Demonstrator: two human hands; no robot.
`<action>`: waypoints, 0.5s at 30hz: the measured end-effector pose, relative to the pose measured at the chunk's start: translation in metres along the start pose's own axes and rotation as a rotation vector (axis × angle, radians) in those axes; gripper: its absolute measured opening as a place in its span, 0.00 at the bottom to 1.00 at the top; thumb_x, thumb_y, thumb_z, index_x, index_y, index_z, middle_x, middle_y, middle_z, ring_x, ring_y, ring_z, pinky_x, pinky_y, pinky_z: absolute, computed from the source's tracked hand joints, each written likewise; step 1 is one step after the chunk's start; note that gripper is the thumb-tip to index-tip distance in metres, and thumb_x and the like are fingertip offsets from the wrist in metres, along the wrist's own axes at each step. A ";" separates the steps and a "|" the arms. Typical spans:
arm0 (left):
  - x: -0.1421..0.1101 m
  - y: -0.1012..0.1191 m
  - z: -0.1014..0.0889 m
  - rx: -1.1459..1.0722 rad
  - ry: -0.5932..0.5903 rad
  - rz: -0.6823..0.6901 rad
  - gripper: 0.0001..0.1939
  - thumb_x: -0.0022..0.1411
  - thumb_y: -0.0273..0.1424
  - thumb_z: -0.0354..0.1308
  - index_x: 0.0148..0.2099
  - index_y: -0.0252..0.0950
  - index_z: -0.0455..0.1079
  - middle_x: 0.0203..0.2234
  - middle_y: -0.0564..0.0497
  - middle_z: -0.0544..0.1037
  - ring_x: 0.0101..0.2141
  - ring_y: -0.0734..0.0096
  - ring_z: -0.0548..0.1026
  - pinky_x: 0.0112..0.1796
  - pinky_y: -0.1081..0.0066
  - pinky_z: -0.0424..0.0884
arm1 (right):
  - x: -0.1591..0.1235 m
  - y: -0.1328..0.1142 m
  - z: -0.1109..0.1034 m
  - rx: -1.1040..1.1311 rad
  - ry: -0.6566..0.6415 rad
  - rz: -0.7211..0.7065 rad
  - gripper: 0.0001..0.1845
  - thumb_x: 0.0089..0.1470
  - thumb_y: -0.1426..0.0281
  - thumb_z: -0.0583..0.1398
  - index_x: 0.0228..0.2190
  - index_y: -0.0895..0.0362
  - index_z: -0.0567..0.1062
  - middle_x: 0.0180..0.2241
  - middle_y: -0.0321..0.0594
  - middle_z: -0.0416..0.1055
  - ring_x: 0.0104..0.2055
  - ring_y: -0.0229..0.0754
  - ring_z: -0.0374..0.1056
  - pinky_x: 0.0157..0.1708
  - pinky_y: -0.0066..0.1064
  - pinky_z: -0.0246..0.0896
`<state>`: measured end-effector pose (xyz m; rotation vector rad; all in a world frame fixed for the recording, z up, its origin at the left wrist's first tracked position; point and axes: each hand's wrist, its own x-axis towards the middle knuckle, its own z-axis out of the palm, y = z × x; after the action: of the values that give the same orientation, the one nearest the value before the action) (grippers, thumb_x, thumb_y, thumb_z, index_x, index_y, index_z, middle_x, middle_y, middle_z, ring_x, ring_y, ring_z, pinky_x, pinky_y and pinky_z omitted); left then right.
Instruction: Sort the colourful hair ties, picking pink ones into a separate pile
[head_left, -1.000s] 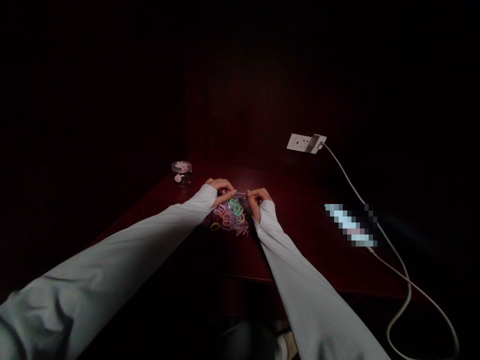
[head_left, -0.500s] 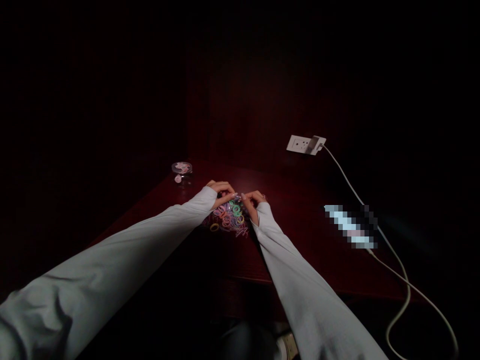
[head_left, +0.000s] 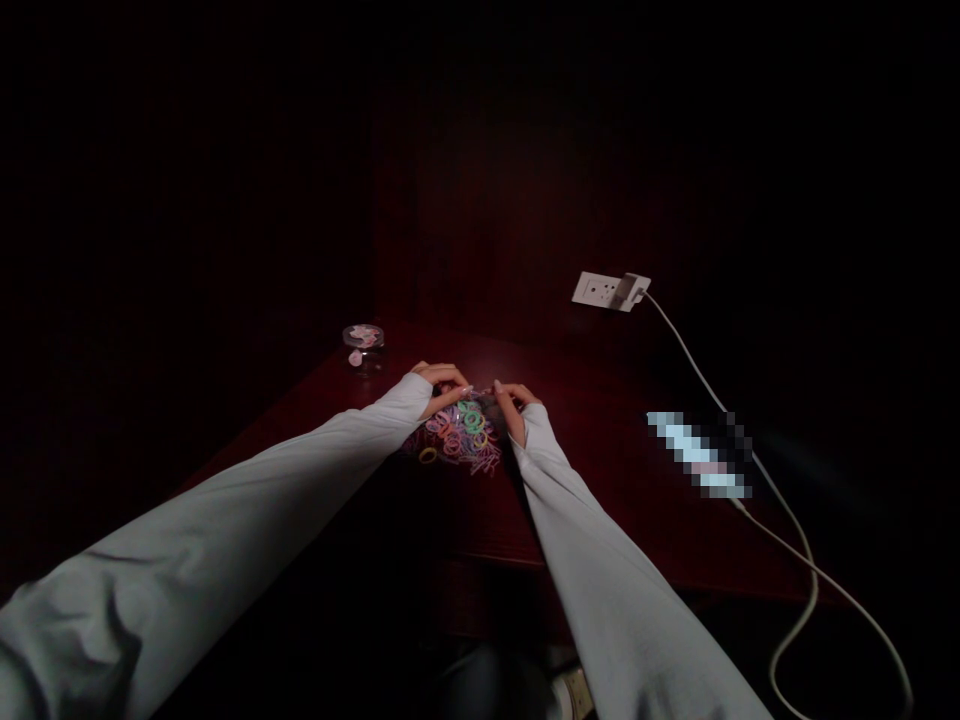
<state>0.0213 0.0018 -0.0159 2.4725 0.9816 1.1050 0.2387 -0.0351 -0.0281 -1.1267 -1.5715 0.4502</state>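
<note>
A heap of small coloured hair ties (head_left: 454, 440), in pink, purple, green, orange and yellow, lies on the dark red table. Over its far left side, my left hand (head_left: 444, 382) is closed, with thumb and fingers pinched together. My right hand (head_left: 513, 402) is pinched at the heap's far right side. A thin purplish hair tie (head_left: 481, 390) shows between the two sets of fingertips, held by both hands; its exact shape is too small and dim to make out.
A clear round jar (head_left: 364, 350) with pink-and-white pieces stands at the table's left back. On the right lies a blurred-out phone (head_left: 701, 455) with a white cable (head_left: 795, 520). The cable's charger (head_left: 632, 290) sits in a wall socket (head_left: 596, 290).
My right hand has shifted slightly to the right, widening the gap between the fingertips. My left hand has stayed almost in place.
</note>
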 end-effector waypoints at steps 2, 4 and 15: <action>0.000 0.001 -0.001 -0.002 -0.018 0.008 0.12 0.73 0.38 0.59 0.41 0.38 0.80 0.35 0.53 0.82 0.35 0.69 0.75 0.47 0.67 0.65 | -0.001 0.001 0.002 -0.005 -0.025 -0.021 0.26 0.56 0.43 0.63 0.28 0.52 0.83 0.29 0.40 0.76 0.35 0.45 0.68 0.39 0.37 0.62; -0.001 0.004 -0.004 0.001 -0.027 0.016 0.12 0.73 0.38 0.59 0.42 0.38 0.80 0.35 0.53 0.81 0.35 0.69 0.75 0.47 0.67 0.65 | -0.001 0.001 0.004 -0.006 -0.039 -0.041 0.23 0.54 0.46 0.65 0.27 0.52 0.83 0.28 0.39 0.75 0.34 0.45 0.67 0.39 0.37 0.62; -0.002 0.008 -0.007 -0.009 -0.042 0.050 0.13 0.74 0.38 0.58 0.42 0.37 0.81 0.34 0.51 0.81 0.34 0.70 0.75 0.43 0.69 0.65 | -0.002 0.007 0.006 -0.046 -0.035 -0.039 0.12 0.56 0.57 0.67 0.30 0.52 0.84 0.31 0.39 0.77 0.37 0.45 0.69 0.43 0.38 0.64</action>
<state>0.0191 -0.0060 -0.0085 2.5148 0.9055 1.0655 0.2359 -0.0316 -0.0367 -1.1260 -1.6394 0.4117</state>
